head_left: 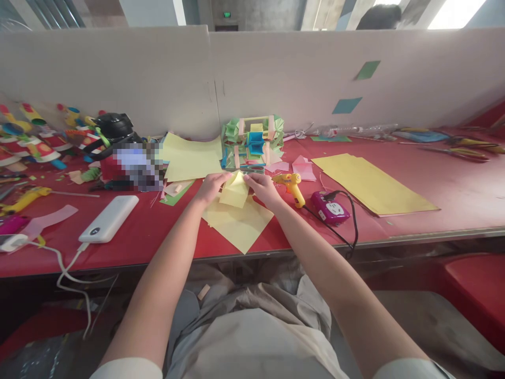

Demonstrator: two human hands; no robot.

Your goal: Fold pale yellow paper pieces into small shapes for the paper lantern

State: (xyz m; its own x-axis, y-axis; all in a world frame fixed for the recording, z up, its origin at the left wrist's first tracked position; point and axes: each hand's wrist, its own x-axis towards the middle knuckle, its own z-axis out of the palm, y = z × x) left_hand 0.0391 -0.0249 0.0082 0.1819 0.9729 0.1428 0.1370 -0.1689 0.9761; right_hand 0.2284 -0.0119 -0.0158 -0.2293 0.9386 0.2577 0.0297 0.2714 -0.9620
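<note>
I have a small yellow paper (pixel 234 196) held at its upper part, pinched from both sides: the left hand (pixel 214 188) and the right hand (pixel 261 188) each close thumb and fingers on it, and it looks folded between them. It is raised over a larger pale yellow sheet (pixel 245 227), whose corner points toward me below the grip.

Just beyond my grip stands a paper-and-stick model (pixel 256 143) with green fans and a blue middle; left of that lies another pale yellow sheet (pixel 193 159). Just right of the right hand I see a yellow glue gun (pixel 292 188), then a purple power socket (pixel 331 208), with a stack of yellow sheets (pixel 374 184) farther out. Well left of the left hand, a white power bank (pixel 109 218) rests on the red table (pixel 149 238). A pale partition (pixel 118 68) closes the far side.
</note>
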